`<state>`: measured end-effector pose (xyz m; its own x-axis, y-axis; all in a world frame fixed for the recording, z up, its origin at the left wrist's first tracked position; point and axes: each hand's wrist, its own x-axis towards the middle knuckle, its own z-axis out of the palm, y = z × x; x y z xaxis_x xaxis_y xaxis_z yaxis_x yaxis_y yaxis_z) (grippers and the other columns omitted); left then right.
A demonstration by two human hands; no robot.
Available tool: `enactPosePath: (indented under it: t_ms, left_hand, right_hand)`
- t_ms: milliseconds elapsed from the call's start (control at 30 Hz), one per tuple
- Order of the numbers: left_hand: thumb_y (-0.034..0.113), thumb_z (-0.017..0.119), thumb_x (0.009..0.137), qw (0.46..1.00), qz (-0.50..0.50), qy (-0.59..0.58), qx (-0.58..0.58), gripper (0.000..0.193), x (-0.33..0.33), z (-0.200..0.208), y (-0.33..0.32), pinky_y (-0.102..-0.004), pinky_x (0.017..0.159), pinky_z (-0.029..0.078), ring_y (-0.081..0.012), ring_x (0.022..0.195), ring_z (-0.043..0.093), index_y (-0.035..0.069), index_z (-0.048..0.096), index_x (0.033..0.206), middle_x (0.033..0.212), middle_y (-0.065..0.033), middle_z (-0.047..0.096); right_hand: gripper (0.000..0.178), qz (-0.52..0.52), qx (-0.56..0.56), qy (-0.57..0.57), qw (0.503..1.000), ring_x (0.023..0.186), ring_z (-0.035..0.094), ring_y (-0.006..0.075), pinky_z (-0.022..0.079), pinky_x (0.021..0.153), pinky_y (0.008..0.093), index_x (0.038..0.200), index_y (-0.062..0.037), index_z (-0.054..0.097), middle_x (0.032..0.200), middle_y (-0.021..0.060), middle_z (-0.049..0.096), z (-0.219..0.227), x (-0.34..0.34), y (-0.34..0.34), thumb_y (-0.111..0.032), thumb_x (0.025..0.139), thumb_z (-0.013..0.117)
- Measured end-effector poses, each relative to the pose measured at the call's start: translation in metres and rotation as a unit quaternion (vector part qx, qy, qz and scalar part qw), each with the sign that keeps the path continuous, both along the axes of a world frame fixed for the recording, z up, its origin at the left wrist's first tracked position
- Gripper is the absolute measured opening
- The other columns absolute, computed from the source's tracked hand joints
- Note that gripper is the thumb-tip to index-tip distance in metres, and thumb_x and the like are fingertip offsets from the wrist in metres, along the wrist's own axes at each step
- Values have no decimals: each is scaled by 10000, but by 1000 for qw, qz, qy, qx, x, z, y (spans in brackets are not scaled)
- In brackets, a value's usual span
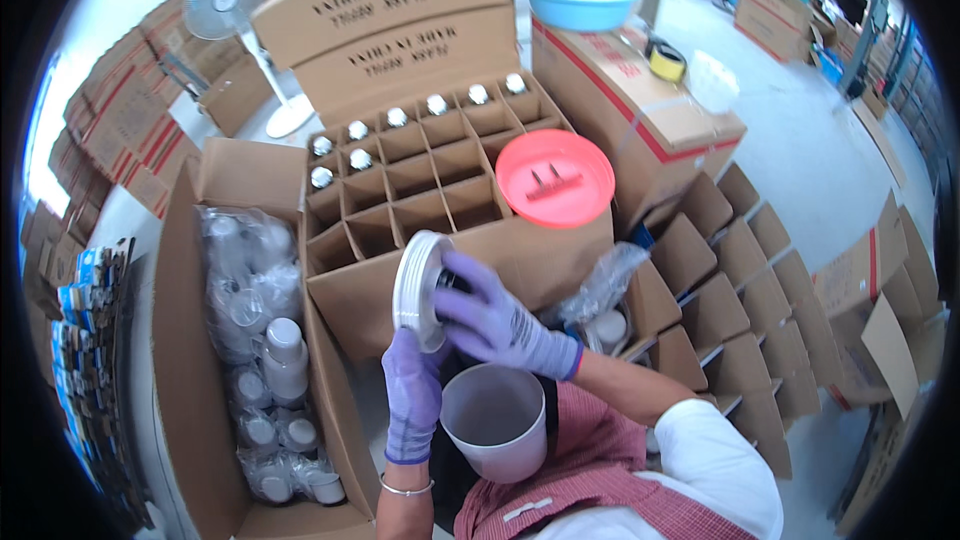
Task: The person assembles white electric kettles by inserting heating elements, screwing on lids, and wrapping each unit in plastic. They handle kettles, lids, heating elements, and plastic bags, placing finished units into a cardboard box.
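Note:
Both of my hands wear purple gloves. My left hand [412, 390] grips the lower edge of a white ridged round piece [410, 290], tilted on its side. My right hand [500, 320] presses bent fingers against its right face, around a small dark part at the middle. What that dark part is, I cannot make out. Below the hands a pale grey tub [495, 440] stands open at the top, against my lap. A red round dish [555, 180] with a slotted bar sits on the divided carton's front right corner.
A divided carton [450, 290] holds several silver-topped flask refills. At left, an open carton [190, 390] contains bagged white jugs [285, 365]. Cardboard dividers [740, 300] spread on the right. Behind, a closed carton [600, 90] carries a blue basin [580, 10] and a tape roll [667, 63].

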<state>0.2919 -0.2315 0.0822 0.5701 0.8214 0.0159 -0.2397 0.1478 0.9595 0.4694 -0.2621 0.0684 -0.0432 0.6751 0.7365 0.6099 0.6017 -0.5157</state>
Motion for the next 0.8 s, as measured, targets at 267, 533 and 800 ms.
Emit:
enactPosePath:
  t_ms: [267,533,800]
  left_hand:
    - [203,749,806,780,-9,232,581,609,36,-6,20,-517,1129,316,-479,1366,375,75,553,1368,1502,-248,386]
    - [398,639,898,797,-347,193,456,603,19,-53,46,-542,1162,262,-349,1338,457,116,523,1418,1410,-167,523]
    - [562,558,821,781,-177,355,482,742,21,-119,62,-570,1167,220,-420,1412,325,202,478,1464,1520,-185,391]
  right_hand:
    - [553,30,-199,121,972,1241,567,280,451,1047,389,1389,-22,482,1327,168,591,2,80,-6,-255,917,651]
    - [734,-320,-524,-301,730,1067,661,346,528,890,470,1220,-62,637,1136,201,677,-21,241,110,-687,872,470]
    - [495,-381,-272,-384,796,1264,496,372,442,1005,521,1326,-158,563,1346,181,507,-39,354,334,-394,892,596]
